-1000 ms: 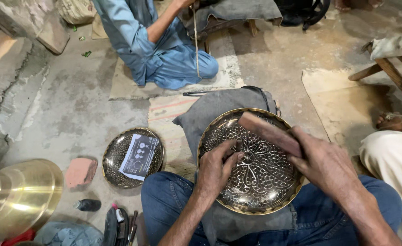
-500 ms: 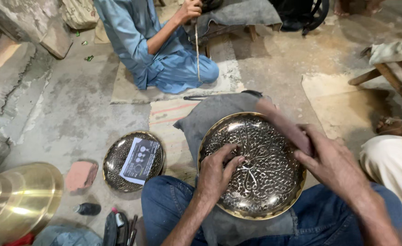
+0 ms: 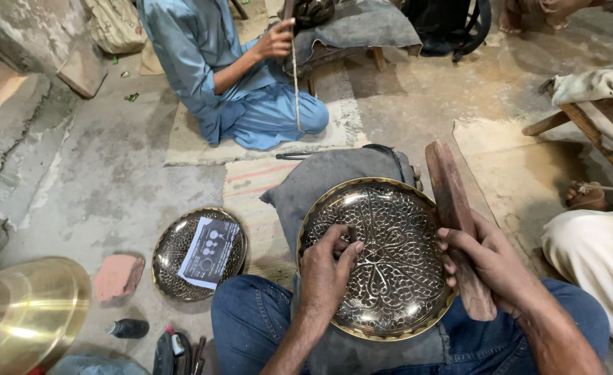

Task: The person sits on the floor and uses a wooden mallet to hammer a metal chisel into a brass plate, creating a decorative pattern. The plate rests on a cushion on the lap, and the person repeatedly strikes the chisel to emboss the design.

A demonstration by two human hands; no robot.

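A round engraved brass plate (image 3: 390,229) rests on a grey cloth pad (image 3: 334,177) over my lap. My left hand (image 3: 327,267) sits on the plate's left side, fingers pinched on a small tool I can barely see, its tip on the engraved surface. My right hand (image 3: 487,260) grips a flat wooden mallet (image 3: 452,201) by its lower part. The mallet is raised at the plate's right rim, pointing away from me.
A second engraved plate (image 3: 174,260) with a printed paper on it lies on the floor to my left. A stack of brass bowls (image 3: 21,312), a pink stone (image 3: 117,276) and small tools (image 3: 174,344) lie nearby. A person in blue (image 3: 230,76) sits ahead, another person's leg (image 3: 591,257) at right.
The mallet has lifted off the plate and swung to the right rim, now held more upright. My left hand stays on the plate with the tool.
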